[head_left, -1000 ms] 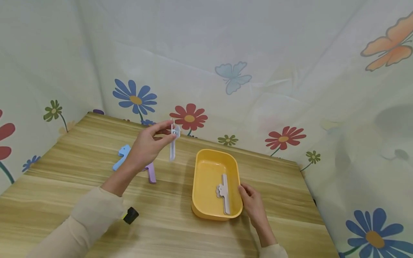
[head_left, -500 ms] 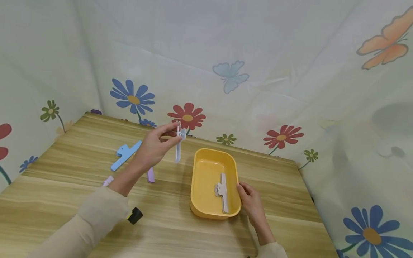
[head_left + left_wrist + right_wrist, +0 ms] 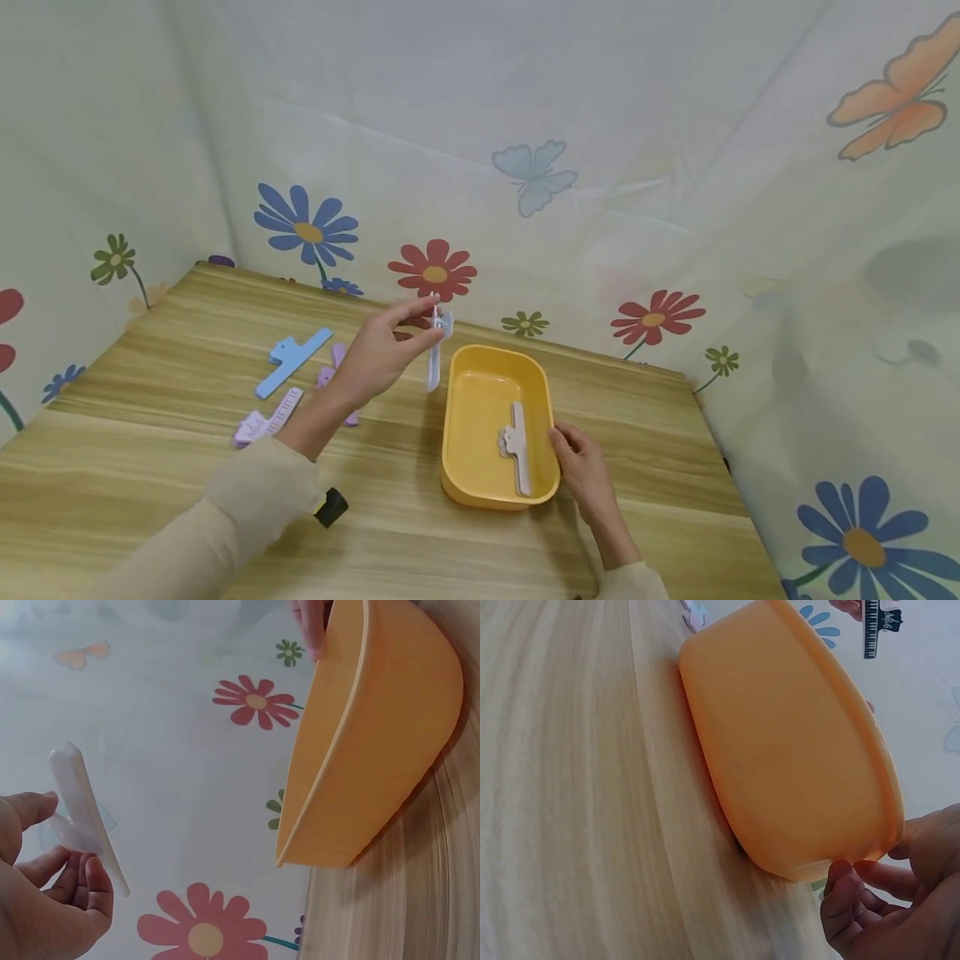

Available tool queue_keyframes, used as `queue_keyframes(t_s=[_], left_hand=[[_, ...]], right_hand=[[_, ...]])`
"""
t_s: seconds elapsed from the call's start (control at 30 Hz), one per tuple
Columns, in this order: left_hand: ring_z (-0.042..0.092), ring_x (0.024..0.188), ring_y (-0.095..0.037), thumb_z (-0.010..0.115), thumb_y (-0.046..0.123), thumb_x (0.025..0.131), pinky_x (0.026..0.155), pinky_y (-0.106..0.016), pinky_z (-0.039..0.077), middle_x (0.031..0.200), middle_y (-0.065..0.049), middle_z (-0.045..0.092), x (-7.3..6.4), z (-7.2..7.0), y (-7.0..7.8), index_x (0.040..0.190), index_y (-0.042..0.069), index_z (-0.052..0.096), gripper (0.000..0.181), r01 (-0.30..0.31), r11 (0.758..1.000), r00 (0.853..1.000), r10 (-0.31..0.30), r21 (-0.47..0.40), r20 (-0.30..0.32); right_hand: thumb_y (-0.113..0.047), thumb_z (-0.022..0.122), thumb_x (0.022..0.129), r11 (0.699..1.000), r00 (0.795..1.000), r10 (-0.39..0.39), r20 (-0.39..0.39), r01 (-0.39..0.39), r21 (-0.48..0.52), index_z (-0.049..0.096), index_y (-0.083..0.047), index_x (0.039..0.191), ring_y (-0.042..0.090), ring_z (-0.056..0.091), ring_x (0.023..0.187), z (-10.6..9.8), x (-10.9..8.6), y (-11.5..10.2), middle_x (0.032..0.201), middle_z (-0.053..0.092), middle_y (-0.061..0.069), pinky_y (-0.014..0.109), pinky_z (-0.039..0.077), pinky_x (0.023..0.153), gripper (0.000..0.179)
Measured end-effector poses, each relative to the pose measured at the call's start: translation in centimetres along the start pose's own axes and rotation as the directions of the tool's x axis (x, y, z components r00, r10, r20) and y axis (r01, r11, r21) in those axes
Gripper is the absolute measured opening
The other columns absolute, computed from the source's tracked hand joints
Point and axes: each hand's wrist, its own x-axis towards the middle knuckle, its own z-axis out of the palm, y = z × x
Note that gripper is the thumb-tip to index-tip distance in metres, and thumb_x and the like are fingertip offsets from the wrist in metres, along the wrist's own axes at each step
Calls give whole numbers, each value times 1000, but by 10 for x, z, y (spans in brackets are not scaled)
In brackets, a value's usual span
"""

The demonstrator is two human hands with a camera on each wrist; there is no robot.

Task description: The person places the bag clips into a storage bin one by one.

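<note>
My left hand (image 3: 382,354) pinches a white clip (image 3: 434,367) between thumb and fingers, in the air just left of the yellow plastic bin (image 3: 447,442). In the left wrist view this clip (image 3: 84,802) hangs apart from the bin; the right wrist view shows black piano-key marks on the clip (image 3: 870,630). With thumb and fingers, my right hand (image 3: 588,471) grips the bin's right rim. A pale greyish clip (image 3: 521,450) lies inside the bin, toward its right side.
Left on the wooden table (image 3: 405,533) lie a blue clip (image 3: 296,362), a light purple clip (image 3: 258,425) with key marks, and another purple clip (image 3: 339,354) partly behind my left arm. A black and yellow object (image 3: 332,507) shows beside my left sleeve. Flowered cloth (image 3: 525,250) walls the back.
My left hand has moved right and slightly down with the white clip, nearer the bin. More of the blue and purple clips has come into view. My right hand stays on the rim.
</note>
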Motion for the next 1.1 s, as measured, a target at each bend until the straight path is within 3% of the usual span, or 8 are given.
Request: queue_keyframes(t_s=[0.2,0.47,0.9,1.1], left_hand=[[54,99,-15,66,24,88,85,-31,49,112,1,58,3,13,-3,133,11,51,49,-26,999,1000,27,-31,14],[55,98,-15,67,24,87,84,-32,49,111,0,59,4,28,-4,131,11,53,49,-5,999,999,7,-51,34],[55,98,-14,68,21,86,84,-33,49,111,0,61,8,48,-5,129,9,55,47,2,1000,998,-1,-20,62],[56,96,-14,69,19,85,83,-30,50,111,-2,61,9,59,-7,128,8,56,46,10,1000,997,-9,-22,75]], right_hand=[[-18,54,96,1000,1000,-5,6,5,12,58,4,121,36,59,95,0,-3,-5,109,61,23,41,52,76,34],[-16,52,96,999,999,-33,20,33,10,56,8,120,35,60,90,1,-9,-15,104,61,25,38,53,70,34],[-25,56,95,1000,1000,-10,-11,10,18,60,0,121,31,61,92,1,5,13,106,63,20,37,53,73,36],[-20,55,95,1000,1000,-7,1,7,29,59,3,121,34,60,92,0,3,6,105,62,22,40,53,74,34]])
